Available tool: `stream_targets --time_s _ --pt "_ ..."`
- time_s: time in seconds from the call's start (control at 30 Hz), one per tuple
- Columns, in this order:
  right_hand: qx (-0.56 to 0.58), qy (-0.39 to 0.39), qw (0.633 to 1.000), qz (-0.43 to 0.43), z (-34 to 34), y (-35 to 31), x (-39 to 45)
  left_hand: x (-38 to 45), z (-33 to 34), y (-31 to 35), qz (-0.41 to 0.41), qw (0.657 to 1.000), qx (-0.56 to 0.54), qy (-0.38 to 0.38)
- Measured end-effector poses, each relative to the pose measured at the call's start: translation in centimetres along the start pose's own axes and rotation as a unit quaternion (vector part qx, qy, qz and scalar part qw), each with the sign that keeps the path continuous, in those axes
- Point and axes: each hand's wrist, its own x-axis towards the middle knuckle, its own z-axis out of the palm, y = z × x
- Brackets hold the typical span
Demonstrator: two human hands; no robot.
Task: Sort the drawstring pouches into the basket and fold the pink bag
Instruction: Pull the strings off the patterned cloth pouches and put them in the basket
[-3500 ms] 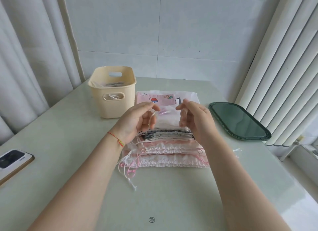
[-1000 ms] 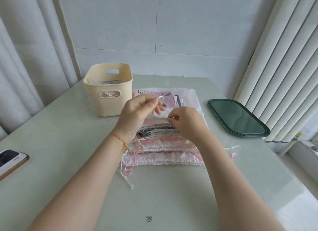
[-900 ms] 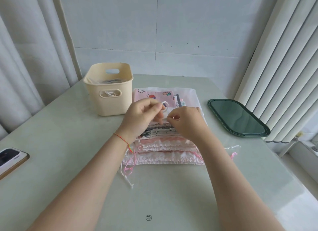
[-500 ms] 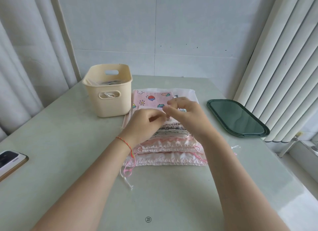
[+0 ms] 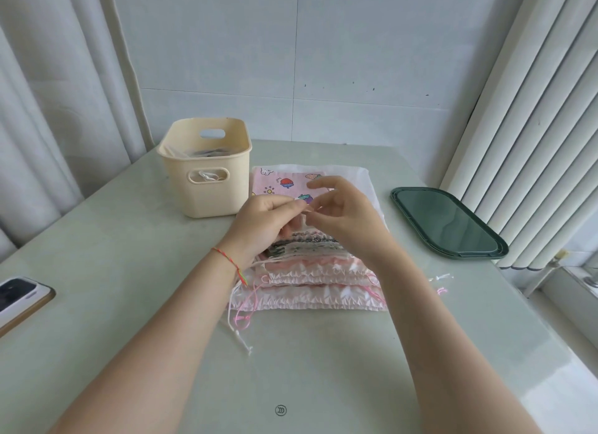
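From the head view, we are looking down at our left hand [image 5: 263,221] and right hand [image 5: 343,215], which are meeting over the far end of a stack of drawstring pouches [image 5: 315,272] lying on the desk [image 5: 129,272]. The left fingers [image 5: 284,204] are curling together and pinching something small and pale, most likely a cord end of the top pouch; the right fingers [image 5: 318,184] are bending toward the same spot, thumb and forefinger closing on it, though we cannot tell exactly what they are clamping. The pouches are lying overlapped, ruffled mouths toward us, with loose drawstrings [image 5: 241,317] trailing off the left edge. Under and beyond them the pink bag [image 5: 278,183], printed with small cartoon fruits, is lying flat, just right of the cream basket [image 5: 207,171], which already seems to be holding a few items.

We are judging these pouches to be very light, soft and limp, with a satiny sheen that suggests they are slippery against each other. Taking hold at the gathered ruffle looks safer than at the thin cords, which are tangling easily and could drag a neighbouring pouch along. The pink bag looks equally floppy; its corners seem the best places to grip for folding.

Off to the sides, a green tray [image 5: 448,221] and a phone [image 5: 19,299] are resting on the desk.
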Motion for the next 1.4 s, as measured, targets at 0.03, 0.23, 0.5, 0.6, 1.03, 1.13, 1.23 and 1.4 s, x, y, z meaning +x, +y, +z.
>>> stream_targets --time_s 0.03,0.23,0.5,0.6,1.03,1.13,1.23,1.4 --pt "-0.021 0.003 1.000 -0.004 0.1 0.0 0.1 0.0 0.0 0.0 -0.001 1.000 -0.007 0.002" --pt "-0.134 0.042 0.990 -0.011 -0.5 0.6 0.6 0.1 -0.6 -0.1 0.017 0.999 -0.025 0.023" --pt "-0.280 0.107 0.952 -0.062 -0.9 1.2 0.9 0.0 -0.4 0.2 -0.012 0.996 -0.039 0.074" --pt "-0.315 0.125 0.939 -0.061 -0.8 1.2 0.8 0.0 -0.2 0.3 -0.028 0.994 -0.059 0.084" --pt "-0.222 0.029 0.973 -0.051 0.6 0.1 -0.1 -0.5 0.3 0.7 -0.022 0.996 -0.082 0.027" --pt "-0.269 0.005 0.962 -0.044 0.6 0.5 0.2 -0.5 0.1 0.7 -0.007 0.997 -0.070 0.022" --pt "-0.290 0.017 0.955 -0.056 0.8 0.9 0.4 -0.4 0.0 0.7 0.007 0.999 -0.047 0.024" --pt "-0.230 0.105 0.965 -0.074 0.2 0.4 0.6 -0.4 -0.3 0.7 0.006 0.996 -0.067 0.051"
